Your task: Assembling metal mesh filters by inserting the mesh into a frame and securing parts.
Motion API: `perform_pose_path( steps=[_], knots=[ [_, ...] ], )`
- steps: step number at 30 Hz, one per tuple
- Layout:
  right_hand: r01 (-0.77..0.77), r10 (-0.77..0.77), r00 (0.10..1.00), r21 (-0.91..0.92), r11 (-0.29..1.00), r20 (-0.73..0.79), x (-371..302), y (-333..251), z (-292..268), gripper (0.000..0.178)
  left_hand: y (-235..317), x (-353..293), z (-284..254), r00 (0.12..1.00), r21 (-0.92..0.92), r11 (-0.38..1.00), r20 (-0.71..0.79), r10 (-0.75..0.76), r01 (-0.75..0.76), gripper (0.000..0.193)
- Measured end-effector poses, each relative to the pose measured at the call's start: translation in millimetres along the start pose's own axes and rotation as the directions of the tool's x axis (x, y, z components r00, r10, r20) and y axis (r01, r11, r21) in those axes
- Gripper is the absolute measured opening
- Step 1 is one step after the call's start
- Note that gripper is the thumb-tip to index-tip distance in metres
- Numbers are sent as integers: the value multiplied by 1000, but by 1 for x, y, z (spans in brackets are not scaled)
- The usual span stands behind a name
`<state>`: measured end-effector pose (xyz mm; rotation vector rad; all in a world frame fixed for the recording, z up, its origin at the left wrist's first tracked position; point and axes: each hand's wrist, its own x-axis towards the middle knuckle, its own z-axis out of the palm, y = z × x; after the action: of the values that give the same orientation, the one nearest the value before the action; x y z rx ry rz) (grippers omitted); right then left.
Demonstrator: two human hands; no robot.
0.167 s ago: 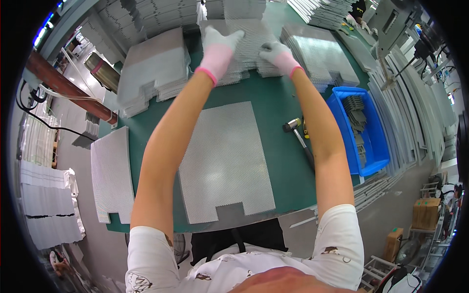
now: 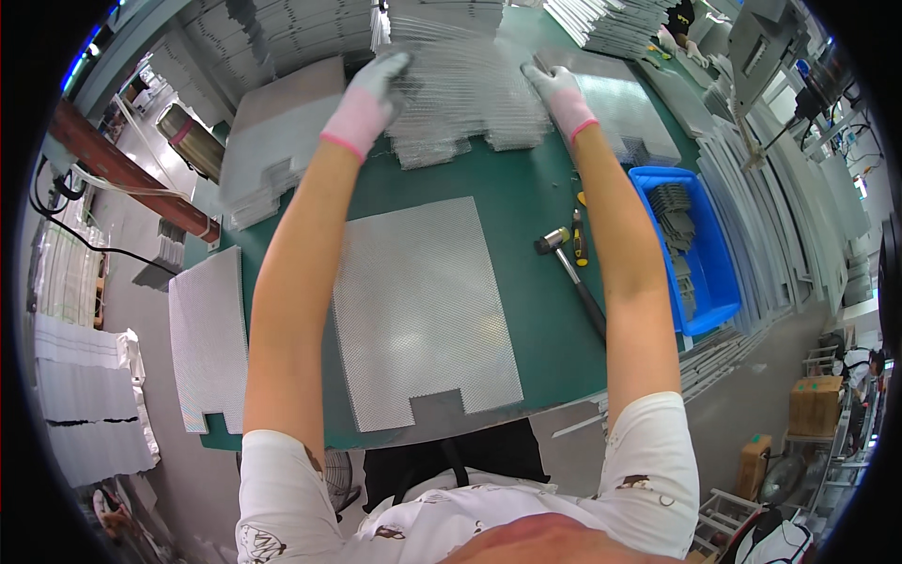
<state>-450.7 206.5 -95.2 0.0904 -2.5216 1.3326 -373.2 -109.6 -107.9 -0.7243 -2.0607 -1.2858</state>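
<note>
A stack of silvery mesh panels (image 2: 460,103) stands at the far middle of the green table, its upper sheets fanned and smeared by motion. My left hand (image 2: 365,105), in a white and pink glove, grips the left side of this stack, its fingertips partly hidden and blurred. At the right side my right hand (image 2: 562,100), gloved alike, has thumb and fingers on the sheets' edge. Nearer to me a single mesh panel (image 2: 423,310) with a notch in its near edge lies flat between my forearms.
More panel stacks stand left (image 2: 282,122) and right (image 2: 625,103). A notched panel (image 2: 209,343) overhangs the left edge. A mallet (image 2: 568,263) and a yellow-black screwdriver (image 2: 579,240) lie near my right forearm, beside a blue bin (image 2: 719,291) of grey pieces. Behind rises a machine arm (image 2: 747,70).
My hands have moved apart, the left off the stack's top to its left side, the right to its right side. The upper sheets have shifted and fanned.
</note>
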Motion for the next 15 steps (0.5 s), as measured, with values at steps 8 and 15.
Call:
perform_pose_path(
  steps=[8,15],
  knots=[
    [186,-318,944,659,728,86,-53,-37,-67,17,104,-27,-19,769,-523,624,100,-632,581,46],
    [16,-51,981,182,983,189,-268,-70,-97,26,241,-166,-28,761,76,767,-224,-609,637,37]
  ],
)
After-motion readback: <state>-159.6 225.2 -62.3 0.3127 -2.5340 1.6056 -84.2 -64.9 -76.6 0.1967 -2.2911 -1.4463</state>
